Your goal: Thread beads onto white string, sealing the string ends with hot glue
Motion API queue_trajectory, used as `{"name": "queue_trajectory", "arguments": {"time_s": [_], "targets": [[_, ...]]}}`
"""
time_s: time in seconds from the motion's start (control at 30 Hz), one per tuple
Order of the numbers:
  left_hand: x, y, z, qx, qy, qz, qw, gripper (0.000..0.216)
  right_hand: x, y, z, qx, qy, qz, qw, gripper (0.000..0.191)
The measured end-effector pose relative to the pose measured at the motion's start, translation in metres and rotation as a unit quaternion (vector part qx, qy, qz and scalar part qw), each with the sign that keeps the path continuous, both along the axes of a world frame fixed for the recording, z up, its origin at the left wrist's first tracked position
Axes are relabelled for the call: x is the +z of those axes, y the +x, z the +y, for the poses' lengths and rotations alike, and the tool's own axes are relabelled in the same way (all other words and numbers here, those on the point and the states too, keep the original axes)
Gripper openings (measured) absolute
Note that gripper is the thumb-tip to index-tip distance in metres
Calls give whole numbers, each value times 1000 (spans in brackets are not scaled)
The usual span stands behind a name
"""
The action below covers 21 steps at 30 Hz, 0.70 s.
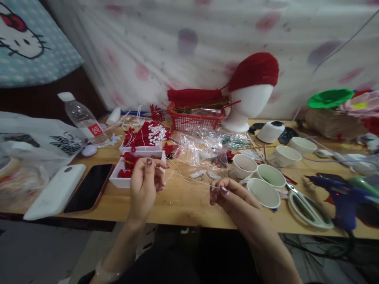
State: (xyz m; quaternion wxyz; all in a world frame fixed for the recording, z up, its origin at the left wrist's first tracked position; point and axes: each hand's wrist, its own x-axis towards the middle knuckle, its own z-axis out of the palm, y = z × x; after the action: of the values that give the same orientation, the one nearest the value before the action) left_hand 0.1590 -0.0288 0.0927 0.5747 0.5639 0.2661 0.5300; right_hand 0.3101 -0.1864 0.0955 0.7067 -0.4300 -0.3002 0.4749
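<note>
A thin pale thread (187, 180) runs in loose loops between my two hands above the table. My left hand (144, 184) is closed on one part of it, thumb pointing up and fingers curled behind. My right hand (237, 196) pinches the thread between thumb and fingertips; anything tiny at that pinch is too small to make out. Just behind my left hand stands a white box (121, 182) with red fuzzy pieces (126, 172) in it. Several paper cups, one a whitish cup (263, 193), stand beside my right hand.
Scissors (308, 205) and a blue glue gun (340, 197) lie at right. Two phones, a black one (89, 188) among them, and a bottle (84, 118) are at left. Behind are plastic bags (195, 146), a red basket (195, 120) and a white head form (248, 104).
</note>
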Motion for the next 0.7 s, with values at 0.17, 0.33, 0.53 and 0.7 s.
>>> {"name": "queue_trajectory", "arguments": {"time_s": [0.17,0.33,0.53,0.7], "targets": [[-5,-17,12,126,84,49,987,28,33,19,-6,47,-16,33,998,13],[-14,-18,9,129,108,139,976,25,65,35,-8,-7,-29,-39,999,14],[-19,-25,10,98,142,211,962,17,69,46,-11,-61,-38,-152,986,18],[-24,-25,5,19,176,276,945,23,55,49,-13,-73,-59,-170,981,22]]}}
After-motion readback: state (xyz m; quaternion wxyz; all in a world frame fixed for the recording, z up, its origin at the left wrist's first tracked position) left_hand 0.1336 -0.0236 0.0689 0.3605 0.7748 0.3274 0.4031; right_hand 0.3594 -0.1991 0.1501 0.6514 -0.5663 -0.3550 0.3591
